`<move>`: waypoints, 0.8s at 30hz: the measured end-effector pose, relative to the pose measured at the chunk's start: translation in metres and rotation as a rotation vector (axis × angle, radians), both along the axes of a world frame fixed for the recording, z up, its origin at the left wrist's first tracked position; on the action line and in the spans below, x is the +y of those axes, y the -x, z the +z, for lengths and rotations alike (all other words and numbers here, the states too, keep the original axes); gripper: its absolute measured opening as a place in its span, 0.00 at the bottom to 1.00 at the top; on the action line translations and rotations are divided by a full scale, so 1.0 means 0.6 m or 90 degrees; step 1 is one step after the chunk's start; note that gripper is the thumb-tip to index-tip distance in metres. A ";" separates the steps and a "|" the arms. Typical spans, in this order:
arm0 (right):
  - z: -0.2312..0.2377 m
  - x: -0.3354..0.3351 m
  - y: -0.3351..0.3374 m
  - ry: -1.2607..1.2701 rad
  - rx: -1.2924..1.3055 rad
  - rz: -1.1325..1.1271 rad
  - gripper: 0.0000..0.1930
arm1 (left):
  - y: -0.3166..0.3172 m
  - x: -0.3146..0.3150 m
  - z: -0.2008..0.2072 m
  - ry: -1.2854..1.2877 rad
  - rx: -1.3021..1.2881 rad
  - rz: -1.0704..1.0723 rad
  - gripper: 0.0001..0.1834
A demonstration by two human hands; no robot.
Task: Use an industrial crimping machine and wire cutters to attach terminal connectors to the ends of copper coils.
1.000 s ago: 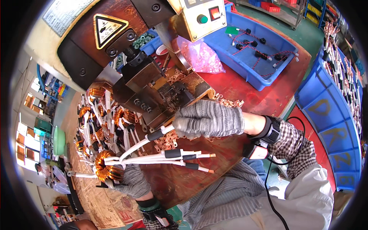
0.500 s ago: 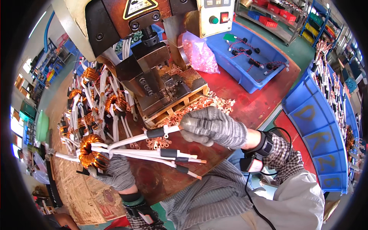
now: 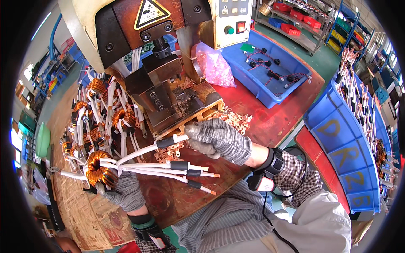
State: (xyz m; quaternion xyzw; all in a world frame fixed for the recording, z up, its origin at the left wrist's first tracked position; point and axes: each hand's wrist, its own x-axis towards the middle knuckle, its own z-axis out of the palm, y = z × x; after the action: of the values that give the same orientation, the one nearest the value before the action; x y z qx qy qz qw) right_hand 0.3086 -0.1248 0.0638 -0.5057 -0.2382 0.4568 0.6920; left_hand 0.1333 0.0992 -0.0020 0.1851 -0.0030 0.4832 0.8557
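My left hand [image 3: 126, 192], in a grey knit glove, is closed around the lower side of a copper-wound toroidal coil [image 3: 102, 170]. Thick white leads run rightward from the coil; several carry black sleeves [image 3: 179, 165] and end in bare copper. The upper lead [image 3: 137, 154], also with a black sleeve [image 3: 165, 142], reaches my gloved right hand [image 3: 219, 141]. Its thumb and fingers pinch that lead's tip, which they hide. A press [image 3: 162, 76] with a dark metal die stands just beyond my right hand. Loose copper lugs [image 3: 238, 122] lie beside its wooden base [image 3: 198, 116].
Several similar coils [image 3: 124, 118] with white leads are heaped left of the press. Behind lie a clear bag of pink pieces [image 3: 215, 67] and a blue tray [image 3: 270, 99] of twisted wires. A large blue bin [image 3: 341, 152] of coil leads stands at right.
My right hand has moved left toward the coil with the upper lead's tip, and that lead bows slightly. My left hand still grips the coil. The whole view has shifted a little.
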 end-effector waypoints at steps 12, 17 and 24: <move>0.002 -0.055 0.066 -0.108 -0.244 -0.069 0.17 | -0.016 -0.020 0.019 -0.053 -0.023 -0.048 0.33; 0.014 -0.054 0.032 -0.013 -0.064 0.012 0.26 | -0.006 -0.004 0.001 -0.067 -0.017 -0.072 0.35; -0.010 -0.036 0.048 -0.099 0.036 -0.089 0.24 | -0.011 -0.015 0.011 -0.111 -0.023 -0.109 0.32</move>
State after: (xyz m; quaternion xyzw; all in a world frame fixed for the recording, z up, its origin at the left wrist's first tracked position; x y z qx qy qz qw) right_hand 0.2795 -0.1466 0.0581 -0.4527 -0.2174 0.4016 0.7659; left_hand 0.1400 0.0901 0.0047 0.2493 -0.0761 0.4094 0.8743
